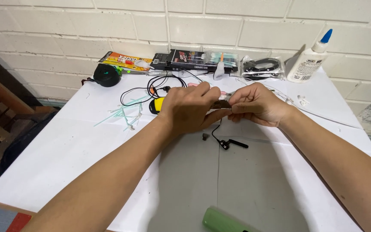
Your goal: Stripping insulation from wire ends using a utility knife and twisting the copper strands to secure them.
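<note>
My left hand [190, 109] and my right hand [257, 104] meet over the middle of a white table [65, 146]. Together they pinch a small dark part [221, 104] between their fingertips. From it a thin black cable hangs down to a black earphone piece [232, 144] lying on the table. A tiny dark bit [205, 137] lies just left of that cable. Behind my left hand sits a yellow-and-black object [156, 105], mostly hidden.
Along the wall stand a white glue bottle with a blue tip [309, 60], a clear bag of black cable [263, 67], flat black boxes [185, 60], an orange blister pack [123, 60] and a black-green tape measure [107, 74]. Pale green strips [125, 114] lie left. A green object [222, 220] sits near the front edge.
</note>
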